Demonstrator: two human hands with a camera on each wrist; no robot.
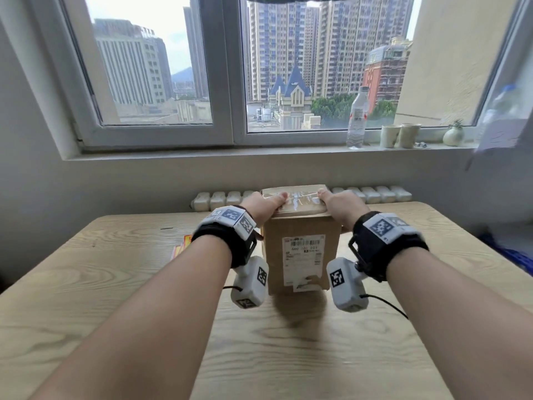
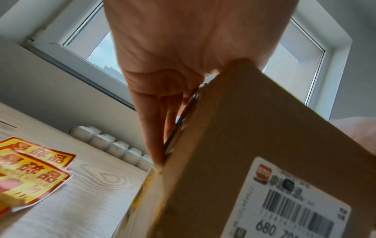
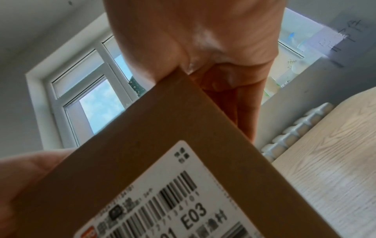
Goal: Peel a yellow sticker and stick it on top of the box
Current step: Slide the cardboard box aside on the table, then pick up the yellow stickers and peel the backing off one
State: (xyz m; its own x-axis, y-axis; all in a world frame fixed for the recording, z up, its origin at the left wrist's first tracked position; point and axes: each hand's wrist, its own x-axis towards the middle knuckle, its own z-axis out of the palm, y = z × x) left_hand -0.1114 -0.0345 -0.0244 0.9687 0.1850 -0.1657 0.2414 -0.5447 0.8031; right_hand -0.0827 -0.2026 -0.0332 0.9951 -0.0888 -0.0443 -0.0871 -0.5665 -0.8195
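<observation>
1. Brown cardboard box (image 1: 300, 243) with a white shipping label stands upright near the desk's (image 1: 115, 298) far edge, its taped top facing up, presumably steadied ready for a sticker.
2. Left hand (image 1: 264, 206) and right hand (image 1: 339, 207) clasp its upper sides: thumbs on top, fingers (image 2: 154, 128) flat down the flanks.
3. Yellow-and-red stickers (image 2: 34, 173) lie unpeeled near the desk's left edge.

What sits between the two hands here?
The cardboard box, standing upright on the table. The left hand and right hand grip its top from opposite sides, thumbs on the taped top. The head view shows this best.
</observation>
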